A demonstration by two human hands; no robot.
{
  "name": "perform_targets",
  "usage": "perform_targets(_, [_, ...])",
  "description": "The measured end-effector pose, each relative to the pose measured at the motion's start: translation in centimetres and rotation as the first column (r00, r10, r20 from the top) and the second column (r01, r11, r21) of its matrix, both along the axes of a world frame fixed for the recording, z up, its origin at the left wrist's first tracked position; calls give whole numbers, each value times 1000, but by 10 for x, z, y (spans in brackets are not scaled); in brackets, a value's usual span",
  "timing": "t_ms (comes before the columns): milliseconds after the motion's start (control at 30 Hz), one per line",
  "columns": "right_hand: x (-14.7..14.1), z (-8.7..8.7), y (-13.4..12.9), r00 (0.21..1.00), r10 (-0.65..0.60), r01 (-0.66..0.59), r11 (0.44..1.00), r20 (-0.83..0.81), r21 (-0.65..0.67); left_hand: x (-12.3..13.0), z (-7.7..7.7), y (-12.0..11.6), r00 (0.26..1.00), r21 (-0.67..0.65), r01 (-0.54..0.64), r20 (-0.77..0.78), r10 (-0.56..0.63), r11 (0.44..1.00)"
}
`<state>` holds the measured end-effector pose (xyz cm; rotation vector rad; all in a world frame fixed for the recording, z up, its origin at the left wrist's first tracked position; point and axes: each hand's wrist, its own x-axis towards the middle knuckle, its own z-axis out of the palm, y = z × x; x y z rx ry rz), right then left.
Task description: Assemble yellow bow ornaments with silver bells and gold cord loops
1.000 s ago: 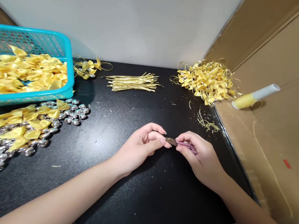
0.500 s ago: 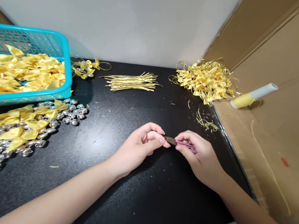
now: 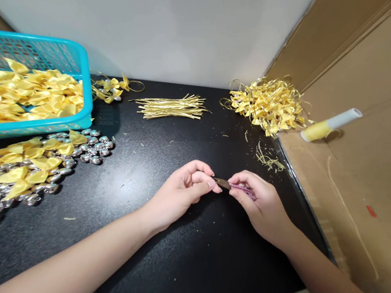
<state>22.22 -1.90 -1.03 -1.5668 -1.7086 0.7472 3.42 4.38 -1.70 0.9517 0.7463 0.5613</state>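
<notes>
Small scissors (image 3: 242, 191) with purple handles are in my right hand (image 3: 264, 204), its fingers closed round the handles. The dark blades point left and reach the fingertips of my left hand (image 3: 186, 188). Thumb and fingers of that hand are pinched together; whatever lies between them is too small or hidden to make out. Both hands are over the black table (image 3: 183, 273). Beyond them lies a bundle of gold wire strips (image 3: 172, 107). A heap of yellow bows with gold loops (image 3: 269, 103) sits at the back right.
A turquoise basket (image 3: 87, 84) of yellow bows stands at the left, with silver beads (image 3: 98, 147) and loose bows (image 3: 15, 175) before it. Short trimmings (image 3: 269, 158) lie at the right edge. Cardboard (image 3: 379, 151) with a ribbon roll (image 3: 333, 124) borders the right side.
The view has shifted very slightly. Both hands and the scissors hold nearly the same pose, with no clear change in grip.
</notes>
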Motion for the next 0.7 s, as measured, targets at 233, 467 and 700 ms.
perform_targets(233, [0, -1, -1, 1000, 0, 0, 1000, -7, -8, -2, -1, 0, 1000, 3, 6, 1, -6, 1000])
perform_targets(467, [-1, -1, 0, 999, -25, 25, 1000, -23, -6, 0, -1, 1, 1000, -7, -2, -2, 2, 1000])
perform_targets(700, [6, -5, -2, 984, -139, 134, 990, -112, -52, 0, 2, 2, 1000, -4, -9, -11, 9, 1000])
